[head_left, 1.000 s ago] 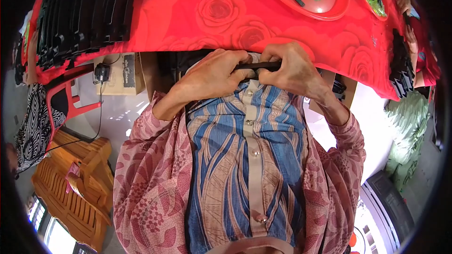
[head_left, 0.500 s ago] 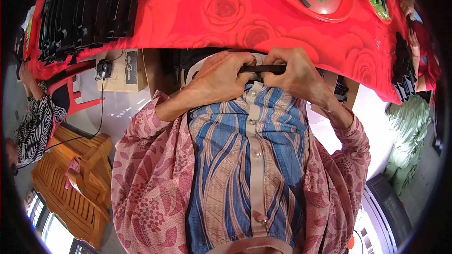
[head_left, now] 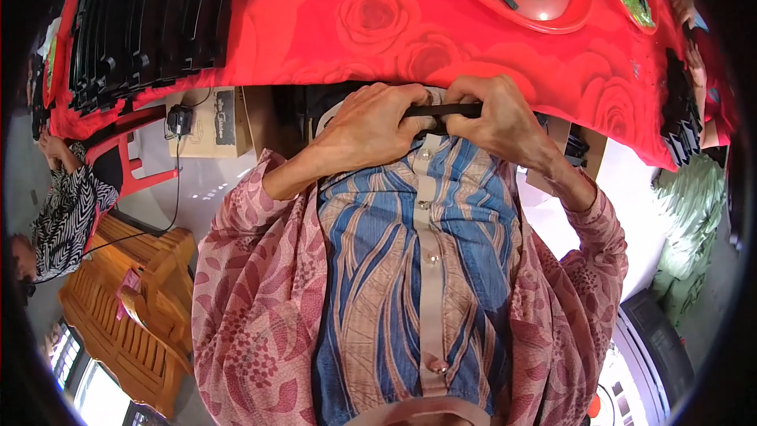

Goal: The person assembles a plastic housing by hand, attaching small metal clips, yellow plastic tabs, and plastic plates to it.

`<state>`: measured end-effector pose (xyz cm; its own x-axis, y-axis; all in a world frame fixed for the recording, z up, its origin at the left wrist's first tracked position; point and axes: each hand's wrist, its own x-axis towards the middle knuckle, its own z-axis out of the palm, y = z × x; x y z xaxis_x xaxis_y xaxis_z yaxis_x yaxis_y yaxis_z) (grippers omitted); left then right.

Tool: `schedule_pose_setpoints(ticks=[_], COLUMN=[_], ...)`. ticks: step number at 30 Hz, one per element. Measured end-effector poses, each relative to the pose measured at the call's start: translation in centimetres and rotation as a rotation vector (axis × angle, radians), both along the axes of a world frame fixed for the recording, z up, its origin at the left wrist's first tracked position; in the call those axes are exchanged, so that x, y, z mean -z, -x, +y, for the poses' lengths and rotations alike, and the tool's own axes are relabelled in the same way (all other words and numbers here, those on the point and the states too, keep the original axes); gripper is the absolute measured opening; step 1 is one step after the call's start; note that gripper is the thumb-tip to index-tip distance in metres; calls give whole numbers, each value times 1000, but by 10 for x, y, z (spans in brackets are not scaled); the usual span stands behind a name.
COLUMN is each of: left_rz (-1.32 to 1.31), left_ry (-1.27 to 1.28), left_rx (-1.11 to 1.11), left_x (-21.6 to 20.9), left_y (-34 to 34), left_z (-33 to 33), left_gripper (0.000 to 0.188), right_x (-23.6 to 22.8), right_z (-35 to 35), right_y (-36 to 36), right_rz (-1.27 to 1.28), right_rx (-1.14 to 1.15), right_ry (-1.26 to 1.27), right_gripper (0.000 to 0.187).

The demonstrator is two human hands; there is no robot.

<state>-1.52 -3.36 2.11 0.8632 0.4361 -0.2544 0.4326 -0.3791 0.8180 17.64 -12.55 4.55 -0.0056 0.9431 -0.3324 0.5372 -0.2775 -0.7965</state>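
Note:
Just in front of the table's near edge, over my lap, both hands are closed on one short dark bar (head_left: 441, 110), held level between them. My left hand (head_left: 374, 122) has its fingers curled over the bar's left end and hides that end. At the other end, my right hand (head_left: 493, 114) pinches it with bent fingers and thumb. The bar looks black and narrow; its exact kind cannot be made out. Beyond the hands hangs the edge of a red rose-patterned tablecloth (head_left: 315, 39).
Long black plastic strips (head_left: 150, 24) lie side by side at the table's left. A red tray (head_left: 564, 24) with dark pieces and green scraps is at the far right. Cardboard boxes (head_left: 209, 130) stand below the table. Other people sit at left, near a wooden bench (head_left: 126, 331), and at right.
The view has shifted slightly. Both hands keep their grip on the dark bar in nearly the same place, with no clear movement of the bar.

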Motion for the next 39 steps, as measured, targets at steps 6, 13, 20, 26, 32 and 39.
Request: schedule_pose_setpoints(ticks=[6, 13, 20, 26, 32, 39], left_rz=[5, -39, -25, 26, -10, 215], left_ry=[196, 315, 296, 305, -110, -49], left_rx=[92, 123, 91, 80, 13, 58], left_x=[-4, -5, -5, -8, 2, -14], left_y=[6, 10, 14, 14, 16, 2], left_z=[16, 20, 17, 17, 0, -1], left_gripper=[27, 20, 24, 25, 27, 28], right_x=[9, 2, -8, -9, -5, 3], right_z=[-3, -1, -2, -3, -3, -6], right_y=[-1, 1, 10, 10, 15, 16], right_rz=[278, 201, 24, -80, -43, -107], right_rx=[-14, -42, -31, -81, 22, 20], right_ry=[-68, -58, -104, -134, -117, -191], right_gripper=[19, 23, 22, 21, 23, 22])
